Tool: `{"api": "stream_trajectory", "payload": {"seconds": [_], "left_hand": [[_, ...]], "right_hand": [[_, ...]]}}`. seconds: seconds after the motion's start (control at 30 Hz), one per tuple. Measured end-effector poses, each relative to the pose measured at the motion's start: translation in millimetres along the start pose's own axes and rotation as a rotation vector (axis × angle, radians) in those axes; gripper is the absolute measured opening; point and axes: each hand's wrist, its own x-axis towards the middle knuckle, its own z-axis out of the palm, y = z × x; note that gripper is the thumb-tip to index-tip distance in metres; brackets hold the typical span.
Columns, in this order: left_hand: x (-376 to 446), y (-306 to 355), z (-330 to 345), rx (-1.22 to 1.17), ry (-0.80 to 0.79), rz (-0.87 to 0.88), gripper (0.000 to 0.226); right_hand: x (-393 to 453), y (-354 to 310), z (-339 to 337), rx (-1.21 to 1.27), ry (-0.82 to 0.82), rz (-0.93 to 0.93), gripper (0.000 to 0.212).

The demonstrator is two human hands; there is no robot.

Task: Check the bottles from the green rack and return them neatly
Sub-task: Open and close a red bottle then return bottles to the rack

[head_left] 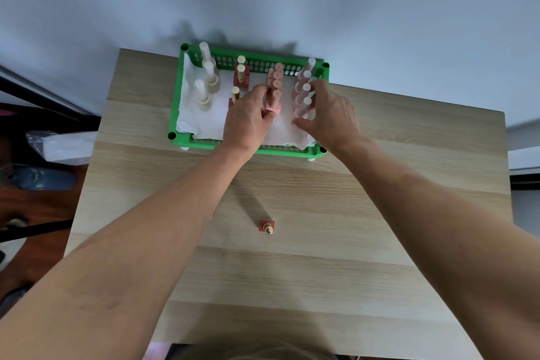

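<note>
The green rack (204, 144) stands at the far side of the table, lined with white paper. Inside it stand rows of small bottles: cream-white ones (204, 90) at the left, red ones with gold caps (241, 73), salmon-pink ones (277, 79) in the middle and pale pink ones (305, 82) at the right. My left hand (248, 123) grips the nearest salmon-pink bottle (274, 102). My right hand (330, 114) holds the nearest pale pink bottle (304, 107) in its row. One red bottle with a gold cap (267, 227) stands alone on the table, near me.
The light wooden table (350, 213) runs from the rack toward me. A pale wall rises right behind the rack. To the left, beyond the table edge, lie a plastic-wrapped white pack (64, 145) and dark floor clutter.
</note>
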Motion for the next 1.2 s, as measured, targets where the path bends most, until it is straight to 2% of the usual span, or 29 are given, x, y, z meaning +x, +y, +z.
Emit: {"api": "stream_trajectory", "payload": {"seconds": [0.3, 0.57, 0.7, 0.83, 0.93, 1.0, 1.2], "left_hand": [[-4.1, 3.9, -4.5, -0.008, -0.006, -0.011, 0.037], [-21.3, 15.2, -23.2, 0.025, -0.006, -0.027, 0.052], [-30.8, 18.4, -35.4, 0.049, -0.01, -0.055, 0.037], [-48.6, 23.4, -53.1, 0.102, -0.094, 0.009, 0.007], [-65.3, 22.7, -65.1, 0.126, -0.149, 0.024, 0.012], [-78.4, 19.6, -73.3, 0.122, -0.162, 0.0, 0.016], [-121.8, 6.5, -95.4, 0.169, -0.234, -0.147, 0.021]], "right_hand": [[-5.7, -5.1, -1.6, -0.006, -0.023, 0.036, 0.064], [-22.4, -6.2, -8.2, 0.035, -0.015, 0.028, 0.072], [-36.1, -2.8, -14.2, 0.104, 0.013, 0.062, 0.062], [-59.3, -0.2, -20.3, 0.192, 0.011, 0.026, 0.026], [-79.2, 0.9, -18.4, 0.256, 0.015, -0.031, 0.006], [-94.2, 0.2, -14.5, 0.302, -0.005, -0.068, 0.004], [-138.2, -7.2, 4.8, 0.35, -0.131, -0.183, 0.017]]}}
